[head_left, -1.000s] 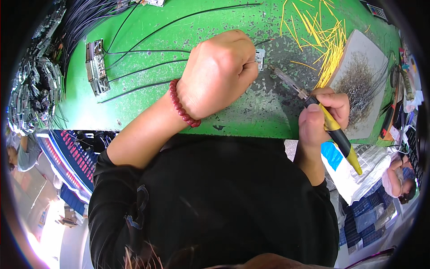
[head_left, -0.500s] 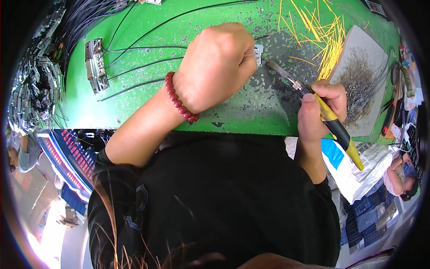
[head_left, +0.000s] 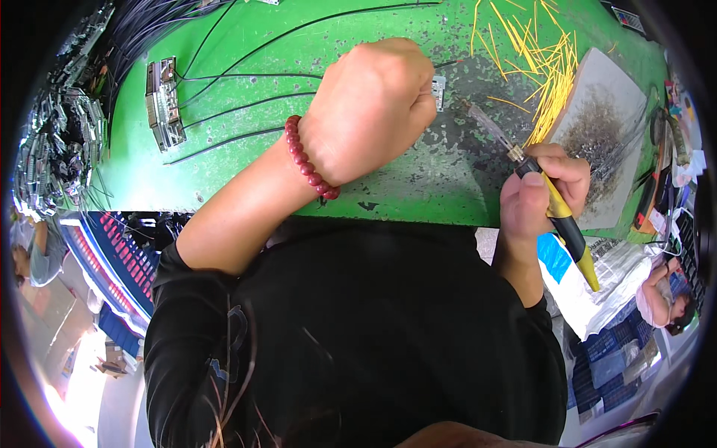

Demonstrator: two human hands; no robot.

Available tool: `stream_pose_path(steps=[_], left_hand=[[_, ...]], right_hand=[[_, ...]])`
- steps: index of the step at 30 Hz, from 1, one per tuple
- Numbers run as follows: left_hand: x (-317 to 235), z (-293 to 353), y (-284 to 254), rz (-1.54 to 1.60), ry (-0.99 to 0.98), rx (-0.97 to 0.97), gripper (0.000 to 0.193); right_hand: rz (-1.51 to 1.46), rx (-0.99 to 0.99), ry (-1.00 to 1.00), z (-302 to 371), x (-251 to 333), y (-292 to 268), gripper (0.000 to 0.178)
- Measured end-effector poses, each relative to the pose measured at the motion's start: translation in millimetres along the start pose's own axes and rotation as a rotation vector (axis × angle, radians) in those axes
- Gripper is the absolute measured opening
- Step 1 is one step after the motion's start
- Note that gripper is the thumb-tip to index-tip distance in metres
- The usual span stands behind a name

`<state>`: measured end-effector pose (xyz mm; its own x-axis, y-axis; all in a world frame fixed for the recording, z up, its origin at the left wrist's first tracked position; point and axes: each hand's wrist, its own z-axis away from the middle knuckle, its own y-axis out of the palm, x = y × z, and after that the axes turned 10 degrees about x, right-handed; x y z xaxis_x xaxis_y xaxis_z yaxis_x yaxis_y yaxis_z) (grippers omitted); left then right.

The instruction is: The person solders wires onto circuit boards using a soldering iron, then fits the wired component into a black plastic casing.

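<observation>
My left hand (head_left: 377, 112), with a dark red bead bracelet at its wrist, is closed over the green bench with its knuckles up. Its fingertips are hidden beneath it. A small silvery part (head_left: 439, 95) juts out past the curled fingers, and black wires (head_left: 246, 110) run under the hand from the left. My right hand (head_left: 523, 201) grips a soldering iron (head_left: 567, 224) by its yellow and black handle. The iron's tip points up and left, a short gap to the right of the silvery part.
Cut yellow wires (head_left: 534, 63) lie at the back right, beside a grey board (head_left: 620, 97) with dark residue. A metal block (head_left: 166, 104) sits on the left. Metal parts (head_left: 60, 149) are heaped at the far left, near a black wire bundle (head_left: 149, 33). Other people are beyond both sides.
The soldering iron has drawn back to the right, its tip now farther from the silvery part. My left hand keeps its closed pose. The whole view has shifted slightly.
</observation>
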<state>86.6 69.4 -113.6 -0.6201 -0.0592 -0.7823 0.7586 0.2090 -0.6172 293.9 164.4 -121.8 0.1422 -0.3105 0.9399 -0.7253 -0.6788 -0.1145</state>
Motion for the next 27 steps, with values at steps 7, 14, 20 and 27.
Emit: stream_pose_path(steps=[7, 14, 20, 27], left_hand=[[-4, -1, -1, -0.019, -0.026, 0.019, 0.009], [-13, 2, -21, -0.243, 0.154, -0.022, 0.013], [-26, 4, -31, -0.168, 0.282, 0.045, 0.018], [-45, 12, -27, 0.200, -0.090, 0.021, 0.008]], right_hand=[[-0.006, -0.138, -0.043, -7, -3, 11, 0.038], [0.134, 0.145, 0.341, -27, 27, 0, 0.025], [0.093, 0.199, 0.018, -62, 15, 26, 0.034], [0.130, 0.154, -0.211, -50, 19, 37, 0.036]])
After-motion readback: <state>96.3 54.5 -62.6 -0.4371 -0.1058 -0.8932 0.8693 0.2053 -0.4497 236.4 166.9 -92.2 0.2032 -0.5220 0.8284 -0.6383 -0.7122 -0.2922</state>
